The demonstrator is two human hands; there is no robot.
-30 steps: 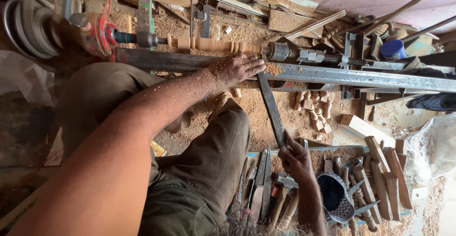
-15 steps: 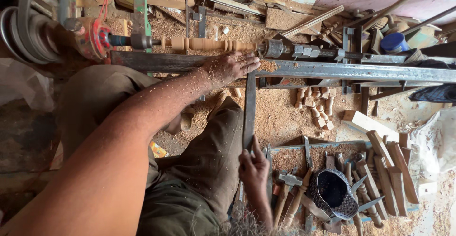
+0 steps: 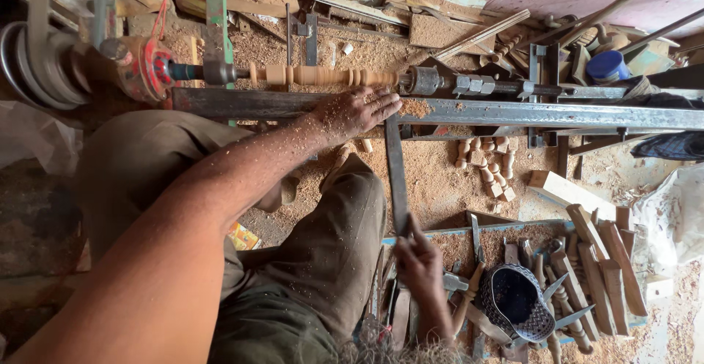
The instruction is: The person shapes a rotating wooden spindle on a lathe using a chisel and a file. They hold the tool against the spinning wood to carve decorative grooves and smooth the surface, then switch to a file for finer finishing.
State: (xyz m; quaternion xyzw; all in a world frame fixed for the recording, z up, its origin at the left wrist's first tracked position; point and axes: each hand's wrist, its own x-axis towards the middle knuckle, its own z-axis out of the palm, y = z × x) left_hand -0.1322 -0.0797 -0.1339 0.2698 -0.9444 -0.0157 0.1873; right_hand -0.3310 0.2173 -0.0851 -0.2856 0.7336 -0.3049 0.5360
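Observation:
A turned wooden spindle (image 3: 323, 76) is mounted in a lathe above a long steel rail (image 3: 550, 115). My left hand (image 3: 356, 111), dusted with sawdust, lies flat on that rail with fingers spread, its fingertips at the top end of a long flat steel chisel (image 3: 396, 181). The chisel runs from the rail down toward me, over my knee. My right hand (image 3: 422, 265) grips its lower end, just above a tray of tools.
Small turned wooden pieces (image 3: 488, 162) lie in sawdust under the rail. Wooden blocks (image 3: 601, 254), hand tools and a dark perforated cap (image 3: 517, 302) fill the lower right. A blue-lidded pot (image 3: 607, 65) sits far right, and belt pulleys (image 3: 44, 56) are at far left.
The chisel's lower end swung left from a rightward slant to nearly upright, and my right hand moved left with it. My left hand stayed on the rail.

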